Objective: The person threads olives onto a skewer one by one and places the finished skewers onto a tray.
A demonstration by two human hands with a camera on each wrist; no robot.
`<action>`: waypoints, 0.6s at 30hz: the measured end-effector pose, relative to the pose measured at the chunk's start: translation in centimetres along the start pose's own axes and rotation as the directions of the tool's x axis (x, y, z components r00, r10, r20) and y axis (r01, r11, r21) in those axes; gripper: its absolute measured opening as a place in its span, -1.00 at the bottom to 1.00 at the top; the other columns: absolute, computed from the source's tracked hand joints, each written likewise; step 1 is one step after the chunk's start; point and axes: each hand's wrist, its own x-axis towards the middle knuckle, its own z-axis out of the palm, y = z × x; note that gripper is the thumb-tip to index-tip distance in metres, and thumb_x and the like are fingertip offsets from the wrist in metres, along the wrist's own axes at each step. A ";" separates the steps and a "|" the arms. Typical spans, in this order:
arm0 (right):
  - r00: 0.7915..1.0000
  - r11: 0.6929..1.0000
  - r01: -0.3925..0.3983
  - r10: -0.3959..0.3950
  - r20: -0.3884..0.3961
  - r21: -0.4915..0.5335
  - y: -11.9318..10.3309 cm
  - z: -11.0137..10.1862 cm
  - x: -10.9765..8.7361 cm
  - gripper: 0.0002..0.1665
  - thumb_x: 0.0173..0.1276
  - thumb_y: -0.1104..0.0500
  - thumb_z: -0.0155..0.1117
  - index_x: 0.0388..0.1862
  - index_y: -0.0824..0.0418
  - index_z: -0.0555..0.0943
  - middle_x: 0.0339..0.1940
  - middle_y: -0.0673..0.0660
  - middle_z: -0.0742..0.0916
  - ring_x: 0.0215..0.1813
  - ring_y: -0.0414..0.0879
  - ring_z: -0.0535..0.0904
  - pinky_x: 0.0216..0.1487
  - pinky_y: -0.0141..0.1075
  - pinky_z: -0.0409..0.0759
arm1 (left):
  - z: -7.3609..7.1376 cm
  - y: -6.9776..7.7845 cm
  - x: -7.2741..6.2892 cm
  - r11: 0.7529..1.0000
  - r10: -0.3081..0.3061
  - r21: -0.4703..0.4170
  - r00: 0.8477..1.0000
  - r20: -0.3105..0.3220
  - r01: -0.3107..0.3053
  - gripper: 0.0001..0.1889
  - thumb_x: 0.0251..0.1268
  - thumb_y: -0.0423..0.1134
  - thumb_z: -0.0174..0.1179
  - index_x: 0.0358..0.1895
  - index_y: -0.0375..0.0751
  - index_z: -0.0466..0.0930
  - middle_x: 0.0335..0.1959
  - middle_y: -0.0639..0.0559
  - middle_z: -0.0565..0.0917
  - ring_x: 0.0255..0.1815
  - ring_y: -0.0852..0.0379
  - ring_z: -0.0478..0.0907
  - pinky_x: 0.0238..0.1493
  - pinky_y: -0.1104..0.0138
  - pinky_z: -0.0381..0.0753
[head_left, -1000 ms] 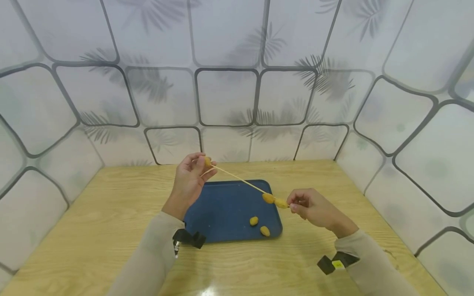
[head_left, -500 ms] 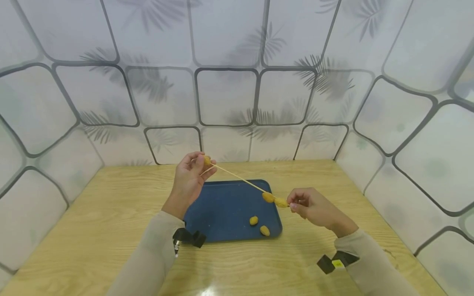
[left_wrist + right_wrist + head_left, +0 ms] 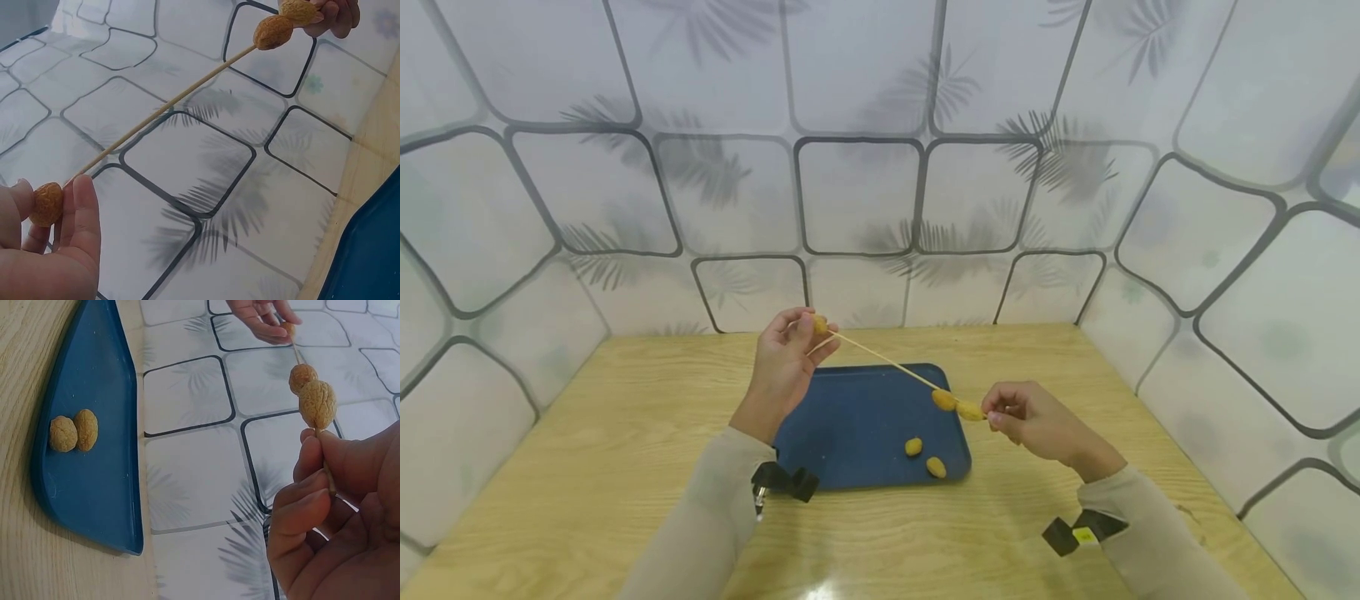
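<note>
A thin wooden skewer (image 3: 165, 107) slants between the two hands, above the blue tray (image 3: 850, 425) in the head view. Two wrinkled golden-brown balls, one oval (image 3: 317, 404) and one smaller (image 3: 303, 379), sit side by side on it near the right hand. The right hand (image 3: 1033, 422) pinches the skewer's near end between thumb and fingers, just below the oval ball. At the far end, the left hand (image 3: 784, 362) pinches a third such ball (image 3: 47, 204) between thumb and fingers. The skewer's other end reaches this ball, and its tip is hidden there.
Two more wrinkled balls, one rounder (image 3: 913, 447) and one longer (image 3: 936, 467), lie in the tray's right front part. The tray rests on a wooden table (image 3: 647, 467). A patterned white wall covering (image 3: 857, 196) rises behind and at both sides.
</note>
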 end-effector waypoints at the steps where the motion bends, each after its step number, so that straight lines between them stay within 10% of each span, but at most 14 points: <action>1: 1.000 1.000 0.000 0.000 0.000 0.000 0.0 0.0 0.0 -0.89 0.43 0.47 0.04 -0.30 0.36 0.49 -0.48 0.13 0.49 -0.61 -0.23 0.28 -0.62 -0.40 0.31 | 0.0 0.0 0.0 1.000 0.000 0.001 1.000 -0.002 0.000 -0.89 0.46 -0.26 0.01 -0.10 -0.22 0.39 -0.27 0.02 0.58 -0.22 0.14 0.66 -0.11 0.30 0.69; 18: 0.999 0.999 0.047 -0.047 0.010 -0.006 -0.3 -0.1 0.0 -0.90 0.44 0.45 0.06 -0.29 0.36 0.50 -0.49 0.12 0.49 -0.63 -0.24 0.25 -0.66 -0.39 0.29 | -0.2 -0.2 0.0 0.999 0.032 -0.022 0.999 0.026 -0.032 -0.94 0.37 -0.26 0.12 -0.18 -0.13 0.50 -0.30 0.03 0.60 -0.22 0.14 0.66 -0.14 0.28 0.70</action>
